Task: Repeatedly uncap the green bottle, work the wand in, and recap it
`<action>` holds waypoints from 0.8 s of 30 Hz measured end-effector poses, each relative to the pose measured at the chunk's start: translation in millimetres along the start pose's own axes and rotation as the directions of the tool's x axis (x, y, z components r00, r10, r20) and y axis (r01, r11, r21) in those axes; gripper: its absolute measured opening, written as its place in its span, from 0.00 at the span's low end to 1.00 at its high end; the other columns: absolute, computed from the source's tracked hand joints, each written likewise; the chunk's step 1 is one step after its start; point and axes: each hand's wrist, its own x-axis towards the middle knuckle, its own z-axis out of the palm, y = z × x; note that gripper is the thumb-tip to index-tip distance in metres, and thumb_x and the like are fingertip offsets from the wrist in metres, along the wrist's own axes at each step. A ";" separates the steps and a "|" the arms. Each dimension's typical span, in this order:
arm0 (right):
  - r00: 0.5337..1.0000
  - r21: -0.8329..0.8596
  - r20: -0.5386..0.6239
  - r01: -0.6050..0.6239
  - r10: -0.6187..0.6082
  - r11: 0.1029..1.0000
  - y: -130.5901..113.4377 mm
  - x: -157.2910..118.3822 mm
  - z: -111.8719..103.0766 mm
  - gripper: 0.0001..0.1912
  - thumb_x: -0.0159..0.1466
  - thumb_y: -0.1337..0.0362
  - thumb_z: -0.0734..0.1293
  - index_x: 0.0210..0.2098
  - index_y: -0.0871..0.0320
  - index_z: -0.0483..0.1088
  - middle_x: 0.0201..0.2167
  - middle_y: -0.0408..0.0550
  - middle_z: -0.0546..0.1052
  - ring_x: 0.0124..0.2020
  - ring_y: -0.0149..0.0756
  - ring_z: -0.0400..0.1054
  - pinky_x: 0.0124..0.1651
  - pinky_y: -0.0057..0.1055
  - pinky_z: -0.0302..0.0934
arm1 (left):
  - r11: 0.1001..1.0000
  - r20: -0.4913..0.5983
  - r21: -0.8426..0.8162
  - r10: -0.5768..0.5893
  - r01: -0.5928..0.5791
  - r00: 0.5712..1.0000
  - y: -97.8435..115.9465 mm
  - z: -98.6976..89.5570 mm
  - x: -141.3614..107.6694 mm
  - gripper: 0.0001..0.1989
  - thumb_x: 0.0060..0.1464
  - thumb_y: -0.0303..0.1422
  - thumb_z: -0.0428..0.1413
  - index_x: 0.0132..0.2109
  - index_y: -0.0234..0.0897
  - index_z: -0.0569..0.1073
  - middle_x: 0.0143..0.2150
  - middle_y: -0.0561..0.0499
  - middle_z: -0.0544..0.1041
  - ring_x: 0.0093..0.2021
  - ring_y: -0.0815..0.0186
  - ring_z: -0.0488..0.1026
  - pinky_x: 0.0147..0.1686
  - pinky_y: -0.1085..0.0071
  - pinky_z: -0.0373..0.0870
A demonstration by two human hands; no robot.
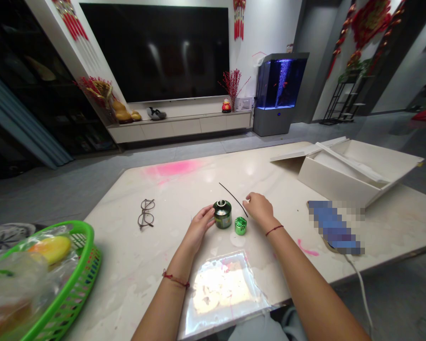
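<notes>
My left hand [201,225] holds the left side of a small dark green bottle [223,219] with an open pale neck, standing upright on the table. A shiny bright green ribbed cap [240,226] sits just right of the bottle, apart from it. My right hand [259,206] is above the table to the right, its fingers curled together and their tips pointing left. Close by those fingertips a thin black stick [231,195] slants behind the bottle and cap; whether the fingers touch it I cannot tell.
Eyeglasses [146,215] lie to the left, beyond a green basket [88,241] with bagged items. A bright, glossy flat sheet [223,291] lies near me. At right are a phone [335,227] with a white cable [361,279] and an open white box [335,182].
</notes>
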 end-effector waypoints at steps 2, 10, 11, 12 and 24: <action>0.998 -0.106 0.056 0.002 0.004 0.994 4.5 -1.0 5.6 0.11 0.53 0.63 0.63 0.35 0.59 0.72 0.36 0.57 0.75 0.38 0.44 0.70 0.32 0.33 0.60 | 1.000 0.005 0.000 0.003 -0.003 1.000 -0.2 -0.4 0.3 0.21 0.44 0.40 0.60 0.46 0.36 0.72 0.50 0.43 0.72 0.53 0.57 0.66 0.52 0.62 0.60; 0.986 -0.248 0.164 0.013 0.029 0.969 2.8 -0.7 11.7 0.09 0.53 0.67 0.63 0.32 0.59 0.72 0.39 0.54 0.75 0.38 0.42 0.70 0.33 0.30 0.60 | 1.000 -0.001 -0.009 -0.009 0.009 1.000 -3.0 -2.4 3.8 0.22 0.43 0.40 0.60 0.46 0.37 0.71 0.50 0.43 0.72 0.53 0.58 0.66 0.53 0.61 0.60; 0.985 -0.258 0.172 0.016 0.029 0.966 2.1 -0.8 11.5 0.09 0.53 0.68 0.62 0.32 0.59 0.72 0.39 0.54 0.75 0.39 0.42 0.70 0.33 0.30 0.60 | 1.000 -0.001 -0.009 -0.009 0.009 1.000 -3.1 -2.5 3.9 0.22 0.43 0.40 0.60 0.46 0.36 0.71 0.50 0.43 0.72 0.53 0.58 0.66 0.53 0.61 0.60; 0.984 -0.268 0.178 0.017 0.032 0.963 1.5 -1.0 11.4 0.10 0.53 0.69 0.62 0.33 0.59 0.72 0.38 0.54 0.75 0.39 0.41 0.70 0.33 0.30 0.60 | 1.000 0.001 -0.010 -0.007 0.007 1.000 -3.0 -2.6 3.9 0.22 0.43 0.40 0.60 0.46 0.36 0.71 0.50 0.43 0.72 0.53 0.58 0.66 0.53 0.61 0.60; 0.987 -0.111 0.144 -0.051 0.066 0.992 0.6 1.3 6.7 0.09 0.52 0.69 0.61 0.30 0.61 0.72 0.33 0.55 0.76 0.34 0.40 0.71 0.30 0.28 0.57 | 1.000 0.016 -0.001 0.020 -0.020 1.000 -0.9 -0.2 0.2 0.21 0.44 0.40 0.60 0.45 0.36 0.72 0.49 0.43 0.72 0.52 0.58 0.66 0.52 0.61 0.61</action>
